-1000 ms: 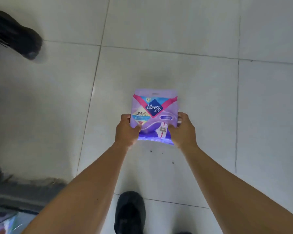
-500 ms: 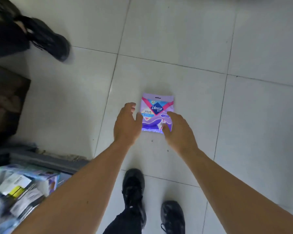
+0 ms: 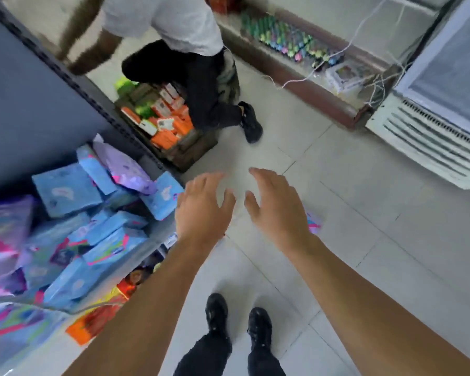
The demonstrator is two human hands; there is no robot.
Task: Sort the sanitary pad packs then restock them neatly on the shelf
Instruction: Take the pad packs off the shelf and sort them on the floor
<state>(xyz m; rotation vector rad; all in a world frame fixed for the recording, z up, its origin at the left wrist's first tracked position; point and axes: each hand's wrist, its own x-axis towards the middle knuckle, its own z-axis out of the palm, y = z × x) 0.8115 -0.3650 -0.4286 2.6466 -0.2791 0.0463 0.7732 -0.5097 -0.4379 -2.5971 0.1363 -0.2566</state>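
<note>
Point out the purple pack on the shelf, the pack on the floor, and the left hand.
purple pack point(image 3: 125, 169), head view, its crumpled front face
pack on the floor point(image 3: 314, 221), head view, exposed corner
left hand point(image 3: 201, 210), head view, its back

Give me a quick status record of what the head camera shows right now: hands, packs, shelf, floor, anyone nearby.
left hand: open, empty
right hand: open, empty
shelf: at left, grey back panel
packs on shelf: blue and purple, jumbled heap, unsorted
pack on floor: mostly hidden behind the right hand
other person: ahead, crouched by a box of orange cartons
image: blurred

Glossy plastic packs point(image 3: 111, 234), smooth tiled floor point(image 3: 377, 253)
</note>
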